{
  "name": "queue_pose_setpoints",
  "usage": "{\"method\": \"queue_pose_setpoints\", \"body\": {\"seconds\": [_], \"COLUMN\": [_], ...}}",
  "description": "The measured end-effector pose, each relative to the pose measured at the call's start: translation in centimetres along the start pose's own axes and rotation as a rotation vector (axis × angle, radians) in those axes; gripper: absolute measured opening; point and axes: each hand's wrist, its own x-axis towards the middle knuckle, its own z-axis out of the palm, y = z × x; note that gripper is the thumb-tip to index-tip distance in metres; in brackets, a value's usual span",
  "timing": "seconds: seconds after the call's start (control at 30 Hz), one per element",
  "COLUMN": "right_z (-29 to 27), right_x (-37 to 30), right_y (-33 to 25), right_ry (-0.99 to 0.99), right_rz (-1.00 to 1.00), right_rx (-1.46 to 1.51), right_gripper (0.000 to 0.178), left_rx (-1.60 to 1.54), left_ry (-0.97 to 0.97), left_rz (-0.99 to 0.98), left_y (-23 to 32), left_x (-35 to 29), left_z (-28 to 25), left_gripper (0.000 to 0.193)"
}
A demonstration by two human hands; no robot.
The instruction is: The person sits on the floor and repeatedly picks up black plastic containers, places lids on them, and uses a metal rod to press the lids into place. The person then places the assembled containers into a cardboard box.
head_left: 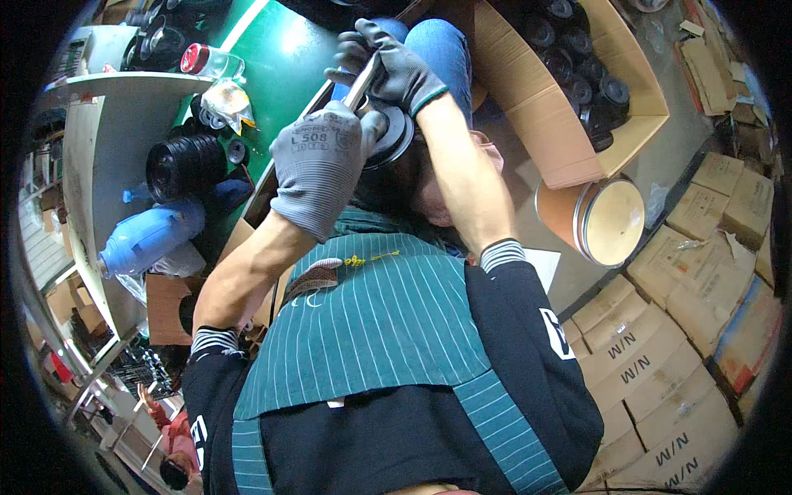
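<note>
My left hand (320,158), in a grey knit work glove, is closed at the edge of a black round part (393,136), its thumb lying against the disc. The part looks flat and ringed, held above my lap. A narrow pale strip-like tool (363,85) slants up from beside my left knuckles to my right hand (403,76). That hand wears the same kind of glove; its fingers curl around the strip's upper end and stretch partly to the left. What kind of tool it is cannot be made out. The left fingers' undersides are hidden.
On the left, a green tabletop (276,54) bears stacked black round parts (183,167), a blue bottle (155,235) and a red-lidded jar (211,61). To the right stand an open carton (536,99) of black parts, a drum (610,221) and stacked cartons (652,379). Another person (177,441) is at lower left.
</note>
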Motion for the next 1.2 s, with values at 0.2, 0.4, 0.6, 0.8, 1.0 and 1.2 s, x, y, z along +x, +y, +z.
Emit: {"method": "queue_pose_setpoints", "body": {"seconds": [0.2, 0.4, 0.6, 0.8, 1.0, 1.2], "right_z": [-2.3, 0.3, 0.9, 2.0, 7.0, 9.7], "right_x": [-3.6, -7.3, -9.7, -14.0, -13.2, -14.5], "right_y": [0.3, 2.0, 2.9, 7.0, 8.5, 2.4], "right_ry": [-0.232, -0.033, -0.005, 0.183, 0.062, -0.337], "right_rz": [-0.098, -0.318, -0.521, -0.902, -1.181, -0.694], "right_rx": [0.245, 0.411, -0.054, -0.836, -1.105, -1.557], "right_gripper": [0.044, 0.050, 0.053, 0.041, 0.043, 0.022], "left_rx": [-0.167, -0.448, -0.671, -0.905, -0.969, -1.123], "left_ry": [0.086, 0.098, 0.124, -0.124, -0.346, -0.540], "left_rz": [0.183, 0.256, 0.397, 0.595, 0.746, 0.645], "left_y": [-3.7, -5.6, -8.8, -11.4, -9.7, -10.0], "left_x": [0.4, 0.3, 2.6, 7.8, 14.3, 13.7], "left_z": [1.5, 1.9, 4.7, 7.8, 10.7, 10.6], "left_gripper": [0.049, 0.041, 0.037, 0.048, 0.046, 0.064]}}
